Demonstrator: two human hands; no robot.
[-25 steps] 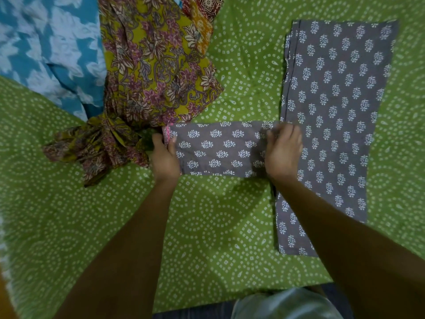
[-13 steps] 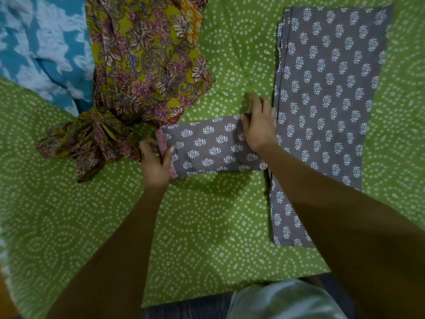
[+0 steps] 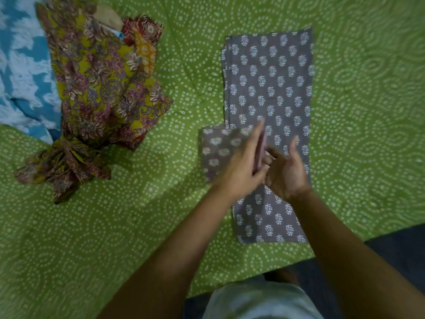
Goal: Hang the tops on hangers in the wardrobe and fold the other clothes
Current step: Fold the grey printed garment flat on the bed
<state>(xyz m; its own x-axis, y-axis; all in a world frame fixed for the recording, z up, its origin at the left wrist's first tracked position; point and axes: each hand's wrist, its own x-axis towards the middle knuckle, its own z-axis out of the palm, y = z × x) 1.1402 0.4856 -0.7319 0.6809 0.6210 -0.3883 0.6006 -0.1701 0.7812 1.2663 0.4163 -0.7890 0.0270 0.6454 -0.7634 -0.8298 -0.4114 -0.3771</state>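
Seemingly hands [image 3: 262, 166] on grey garment [image 3: 271, 88]

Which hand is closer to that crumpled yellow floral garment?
Left. The left hand lies nearer the crumpled yellow floral garment; the right hand sits beyond it, farther right.

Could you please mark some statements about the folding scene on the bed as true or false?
1. The grey printed garment lies on a green dotted bedsheet. True.
2. The yellow floral garment lies to the right of the grey one. False: it lies to its left.
3. The left hand is over the grey garment's sleeve. True.
4. The blue and white cloth covers the grey garment. False: it lies apart, at the far left.
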